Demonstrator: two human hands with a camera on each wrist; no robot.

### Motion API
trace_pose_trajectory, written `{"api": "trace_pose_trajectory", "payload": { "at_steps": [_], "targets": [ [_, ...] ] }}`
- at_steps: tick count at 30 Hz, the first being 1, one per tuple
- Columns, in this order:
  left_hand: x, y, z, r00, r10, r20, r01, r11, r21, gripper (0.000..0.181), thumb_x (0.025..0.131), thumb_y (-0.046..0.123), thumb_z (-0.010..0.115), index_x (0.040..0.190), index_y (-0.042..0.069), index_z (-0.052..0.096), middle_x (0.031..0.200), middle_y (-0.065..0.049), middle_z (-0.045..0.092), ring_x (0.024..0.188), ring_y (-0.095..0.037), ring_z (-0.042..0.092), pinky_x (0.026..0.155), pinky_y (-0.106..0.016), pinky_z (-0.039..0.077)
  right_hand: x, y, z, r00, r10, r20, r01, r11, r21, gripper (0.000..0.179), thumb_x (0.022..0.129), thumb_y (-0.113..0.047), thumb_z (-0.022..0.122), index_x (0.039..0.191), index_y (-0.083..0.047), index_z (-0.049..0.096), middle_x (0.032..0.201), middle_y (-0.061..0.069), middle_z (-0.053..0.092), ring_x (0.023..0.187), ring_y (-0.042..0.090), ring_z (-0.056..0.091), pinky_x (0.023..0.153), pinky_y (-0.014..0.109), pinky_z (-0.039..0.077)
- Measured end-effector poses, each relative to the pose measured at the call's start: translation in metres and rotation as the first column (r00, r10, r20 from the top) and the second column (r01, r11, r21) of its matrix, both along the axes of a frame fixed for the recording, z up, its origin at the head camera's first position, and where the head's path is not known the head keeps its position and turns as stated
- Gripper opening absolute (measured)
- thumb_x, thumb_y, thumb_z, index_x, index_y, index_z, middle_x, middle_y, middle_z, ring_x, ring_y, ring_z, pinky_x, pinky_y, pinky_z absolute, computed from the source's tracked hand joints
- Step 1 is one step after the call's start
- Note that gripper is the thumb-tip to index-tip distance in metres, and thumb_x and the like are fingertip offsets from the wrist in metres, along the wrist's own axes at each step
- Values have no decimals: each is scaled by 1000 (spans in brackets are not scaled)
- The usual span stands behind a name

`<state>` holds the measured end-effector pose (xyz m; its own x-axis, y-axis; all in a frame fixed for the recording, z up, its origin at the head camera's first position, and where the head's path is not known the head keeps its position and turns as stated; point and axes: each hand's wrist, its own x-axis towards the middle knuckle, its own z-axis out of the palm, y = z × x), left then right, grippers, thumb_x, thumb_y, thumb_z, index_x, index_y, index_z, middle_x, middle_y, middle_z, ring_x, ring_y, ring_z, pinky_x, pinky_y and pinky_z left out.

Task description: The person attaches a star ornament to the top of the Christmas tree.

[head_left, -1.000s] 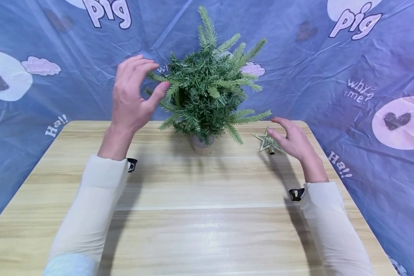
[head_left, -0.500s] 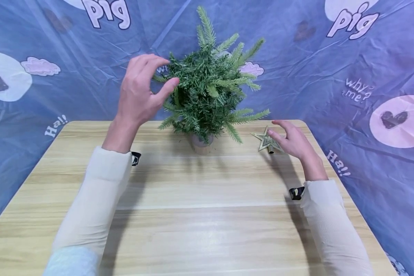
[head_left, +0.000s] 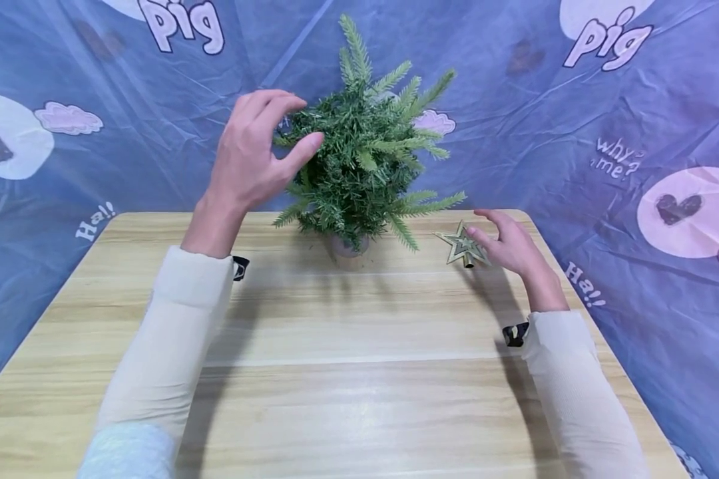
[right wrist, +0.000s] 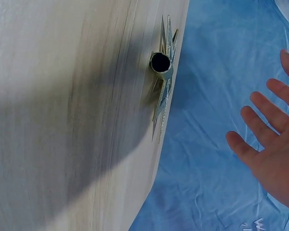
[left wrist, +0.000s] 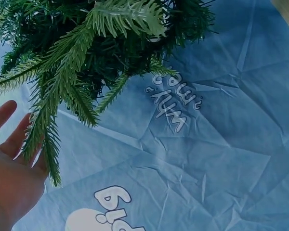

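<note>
A small artificial Christmas tree (head_left: 359,159) stands upright on its round wooden base (head_left: 350,254) near the table's far edge. My left hand (head_left: 254,150) is raised at its left side, fingers and thumb spread apart among the outer twigs. Light green twigs (left wrist: 62,72) hang in front of those fingers in the left wrist view. To the right of the tree lies a gold star topper (head_left: 463,245) with a short hollow tube (right wrist: 160,62). My right hand (head_left: 509,243) hovers above and beside the star, fingers extended, holding nothing.
The tree and star rest on a light wood table (head_left: 359,399). Behind it and along both sides hangs a blue printed sheet (head_left: 515,133), close to the tree's back. Each wrist wears a black camera strap (head_left: 515,334).
My left hand has moved right and slightly up, closer in to the tree's foliage. The right hand has barely moved, and the tree and star stay in place.
</note>
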<state>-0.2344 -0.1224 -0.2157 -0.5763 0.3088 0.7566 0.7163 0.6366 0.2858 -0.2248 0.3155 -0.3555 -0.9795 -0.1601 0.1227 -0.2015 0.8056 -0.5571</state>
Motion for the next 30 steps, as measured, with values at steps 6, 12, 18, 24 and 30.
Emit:
{"api": "trace_pose_trajectory", "payload": {
  "at_steps": [6, 12, 18, 24, 30],
  "targets": [
    [-1, 2, 6, 997, 29, 65, -25, 998, -53, 55, 94, 47, 66, 132, 8, 65, 139, -11, 59, 132, -23, 46, 114, -31, 31, -3, 3, -2, 1000, 5, -4, -5, 1000, -4, 62, 105, -39, 56, 150, 2, 43, 153, 29, 40, 140, 50, 35, 115, 65, 25],
    [-2, 3, 10, 992, 37, 121, -25, 995, -102, 57, 94, 49, 66, 134, 9, 63, 143, -8, 57, 136, -21, 44, 117, -33, 28, -4, 7, -8, 1000, 15, 3, -15, 1000, 1, 63, 104, -39, 56, 150, 3, 43, 153, 29, 40, 140, 51, 35, 115, 66, 26],
    [-4, 5, 15, 987, 29, 156, -2, 986, -168, 60, 95, 50, 65, 139, 9, 60, 146, -7, 55, 138, -21, 43, 119, -35, 28, -7, 11, -11, 1000, 7, 3, -7, 1000, 2, 61, 104, -34, 59, 150, 2, 43, 153, 29, 40, 138, 51, 37, 113, 66, 28],
    [-7, 8, 26, 965, 49, 256, 26, 959, -282, 66, 98, 54, 59, 148, 12, 52, 152, -8, 49, 142, -25, 40, 121, -42, 26, -8, 16, -14, 1000, 15, -15, -15, 1000, 10, 62, 103, -35, 60, 148, 4, 44, 149, 32, 43, 130, 55, 44, 106, 68, 35],
    [-10, 12, 33, 932, 85, 353, 45, 938, -344, 73, 98, 62, 54, 155, 18, 43, 158, -5, 41, 146, -25, 35, 122, -47, 24, -9, 22, -18, 1000, 4, 6, -4, 1000, 9, 65, 102, -36, 62, 148, 6, 44, 148, 34, 43, 120, 58, 49, 99, 68, 41]
  ]
}}
